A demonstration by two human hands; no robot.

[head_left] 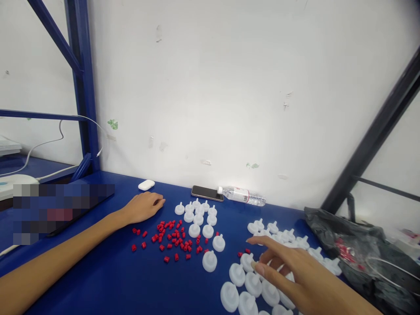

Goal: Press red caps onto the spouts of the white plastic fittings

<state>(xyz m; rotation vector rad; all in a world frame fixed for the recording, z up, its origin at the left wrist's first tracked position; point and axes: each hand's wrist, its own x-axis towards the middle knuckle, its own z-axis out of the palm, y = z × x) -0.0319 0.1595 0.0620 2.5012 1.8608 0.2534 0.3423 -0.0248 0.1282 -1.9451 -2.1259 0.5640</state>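
Observation:
My left hand (142,208) rests on the blue table with its fingers loosely curled and thumb apart; nothing shows in it. Small red plastic caps (177,236) lie scattered to its right. Beyond them stands a group of white round plastic pieces with narrow spouts (194,230), spouts upward. My right hand (288,267) hovers over a larger spread of the same white pieces (237,274), its index finger stretched out and its thumb apart. The thumb tip is close to one white spouted piece (246,262); whether they touch I cannot tell. That hand hides several pieces.
Along the wall lie a white case (146,185), a phone (205,193) and a clear plastic bottle (244,195). A dark plastic bag (328,227) with red pieces inside sits at the right. Blue metal posts (85,87) rise at the left; a blurred patch covers something there.

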